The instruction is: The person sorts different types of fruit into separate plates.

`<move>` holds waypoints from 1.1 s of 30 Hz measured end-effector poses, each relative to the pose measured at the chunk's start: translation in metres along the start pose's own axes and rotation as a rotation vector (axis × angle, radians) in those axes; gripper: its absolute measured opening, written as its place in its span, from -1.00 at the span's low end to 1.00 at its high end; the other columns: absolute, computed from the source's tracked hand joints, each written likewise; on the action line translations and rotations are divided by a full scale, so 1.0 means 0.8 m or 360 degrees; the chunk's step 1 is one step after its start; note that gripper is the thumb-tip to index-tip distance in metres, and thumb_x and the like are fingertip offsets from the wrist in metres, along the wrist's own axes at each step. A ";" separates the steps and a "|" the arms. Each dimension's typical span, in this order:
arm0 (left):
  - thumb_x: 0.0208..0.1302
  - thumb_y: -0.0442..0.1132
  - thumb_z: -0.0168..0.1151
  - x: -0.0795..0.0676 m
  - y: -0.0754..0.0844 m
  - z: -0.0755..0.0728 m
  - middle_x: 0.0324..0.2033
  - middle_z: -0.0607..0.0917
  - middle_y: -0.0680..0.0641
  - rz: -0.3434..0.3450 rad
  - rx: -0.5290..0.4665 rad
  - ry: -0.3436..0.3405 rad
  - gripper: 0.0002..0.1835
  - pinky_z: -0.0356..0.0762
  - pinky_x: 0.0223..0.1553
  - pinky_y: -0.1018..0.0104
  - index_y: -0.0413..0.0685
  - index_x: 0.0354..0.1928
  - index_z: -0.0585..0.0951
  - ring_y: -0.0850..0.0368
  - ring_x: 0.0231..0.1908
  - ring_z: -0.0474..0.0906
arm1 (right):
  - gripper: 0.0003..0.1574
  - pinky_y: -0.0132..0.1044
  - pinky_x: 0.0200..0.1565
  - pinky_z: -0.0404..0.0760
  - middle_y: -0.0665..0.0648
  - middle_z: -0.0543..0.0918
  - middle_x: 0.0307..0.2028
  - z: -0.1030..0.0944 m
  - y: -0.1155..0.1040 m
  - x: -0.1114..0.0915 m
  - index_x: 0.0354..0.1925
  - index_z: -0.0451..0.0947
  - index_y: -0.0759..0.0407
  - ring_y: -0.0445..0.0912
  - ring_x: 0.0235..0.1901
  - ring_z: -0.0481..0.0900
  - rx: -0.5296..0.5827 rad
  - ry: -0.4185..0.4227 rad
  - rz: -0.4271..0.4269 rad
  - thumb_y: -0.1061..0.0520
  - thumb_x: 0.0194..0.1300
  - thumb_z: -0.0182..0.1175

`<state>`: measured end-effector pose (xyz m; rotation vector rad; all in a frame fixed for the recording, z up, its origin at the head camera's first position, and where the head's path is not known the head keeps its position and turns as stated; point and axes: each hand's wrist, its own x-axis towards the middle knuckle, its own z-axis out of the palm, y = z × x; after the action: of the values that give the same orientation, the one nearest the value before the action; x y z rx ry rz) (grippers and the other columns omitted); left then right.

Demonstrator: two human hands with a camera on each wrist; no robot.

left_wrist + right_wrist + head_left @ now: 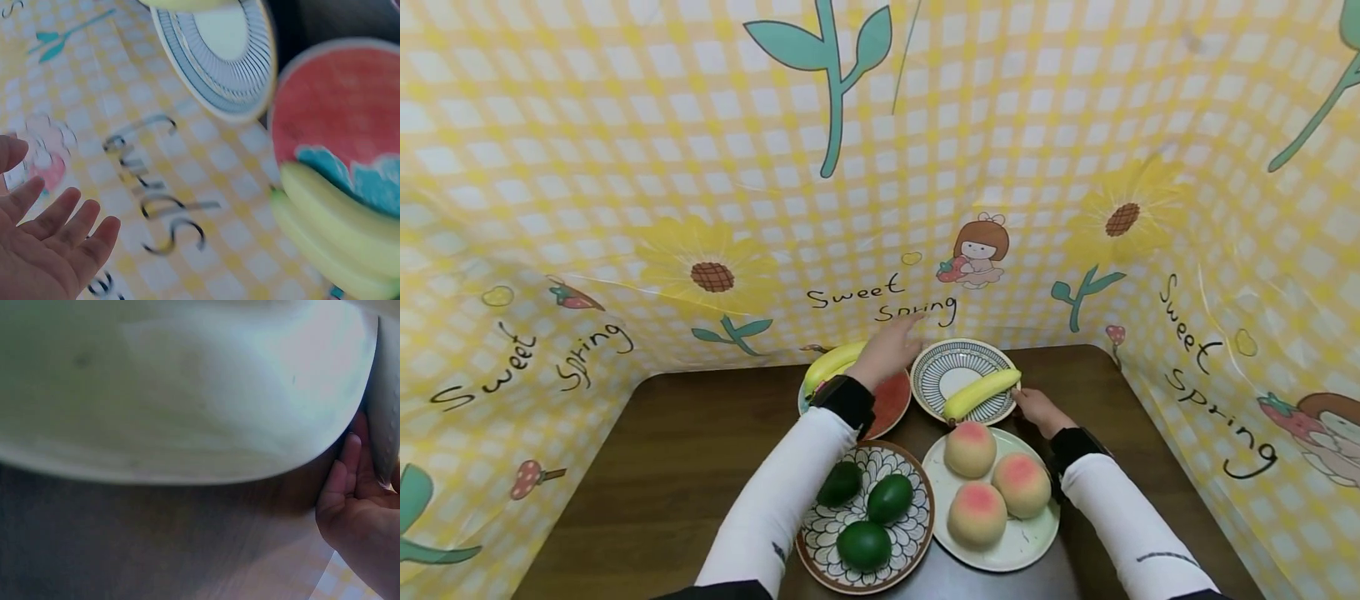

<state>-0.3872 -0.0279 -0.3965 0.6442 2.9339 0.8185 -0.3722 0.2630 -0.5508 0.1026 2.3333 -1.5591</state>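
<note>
My left hand (891, 346) hangs over the back of the table with fingers spread, holding nothing. Below it is a red watermelon-patterned plate (891, 407) with yellow bananas (831, 365) on its left side. In the left wrist view the open palm (56, 244) faces the camera, apart from the bananas (350, 219). My right hand (1041, 410) pinches the right rim of a blue-striped plate (936, 371), beside the tip of a single banana (981, 394) lying across it. The right wrist view has its fingers (351, 464) against the plate's outer side.
Nearer me, a petal-patterned plate (922, 546) bears green avocado-like fruits (863, 546). Beside it a pale green plate (1033, 546) carries three peaches (977, 514), close below my right wrist. Checked yellow cloth (820, 217) walls in the brown table (647, 467).
</note>
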 end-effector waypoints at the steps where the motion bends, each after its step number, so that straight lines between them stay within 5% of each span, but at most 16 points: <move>1: 0.53 -0.19 0.05 -0.003 -0.007 -0.004 0.49 0.39 -0.26 -0.0018 -0.0005 0.0024 -0.42 0.27 0.52 -0.02 -0.14 0.53 0.30 -0.18 0.50 0.30 | -0.51 -0.41 -0.16 0.42 0.00 0.55 -0.35 0.000 0.000 0.000 -0.12 0.49 0.38 -0.21 -0.31 0.45 0.0016 0.0003 0.0003 0.09 0.67 -0.29; 16: 0.53 -0.18 0.08 -0.016 -0.089 -0.019 0.45 0.41 -0.33 -0.0189 -0.0044 0.0090 -0.40 0.31 0.48 -0.10 -0.23 0.52 0.29 -0.25 0.46 0.33 | -0.46 -0.27 0.02 0.44 0.08 0.55 -0.16 -0.005 -0.003 -0.004 0.13 0.39 0.49 -0.08 -0.10 0.48 0.0079 -0.0082 0.0045 0.05 0.70 -0.32; 27: 0.53 -0.20 0.06 -0.031 -0.135 -0.021 0.43 0.40 -0.41 -0.0361 -0.0120 0.0030 -0.38 0.43 0.34 -0.20 -0.23 0.54 0.25 -0.34 0.39 0.39 | -0.46 -0.26 0.06 0.44 0.06 0.53 -0.21 -0.004 -0.001 0.005 0.17 0.36 0.50 -0.14 -0.17 0.47 0.0087 -0.0053 0.0055 0.05 0.69 -0.30; 33: 0.52 -0.22 0.06 -0.042 -0.160 -0.007 0.37 0.45 -0.46 -0.0434 -0.0087 -0.0047 -0.39 0.44 0.33 -0.21 -0.31 0.51 0.26 -0.38 0.34 0.44 | -0.49 -0.33 -0.04 0.42 0.00 0.52 -0.27 -0.005 0.001 0.006 0.11 0.39 0.47 -0.18 -0.23 0.45 0.0096 -0.0063 0.0069 0.07 0.69 -0.30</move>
<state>-0.4062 -0.1429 -0.4585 0.2413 2.8710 0.8459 -0.3773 0.2661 -0.5516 0.1347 2.2396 -1.5961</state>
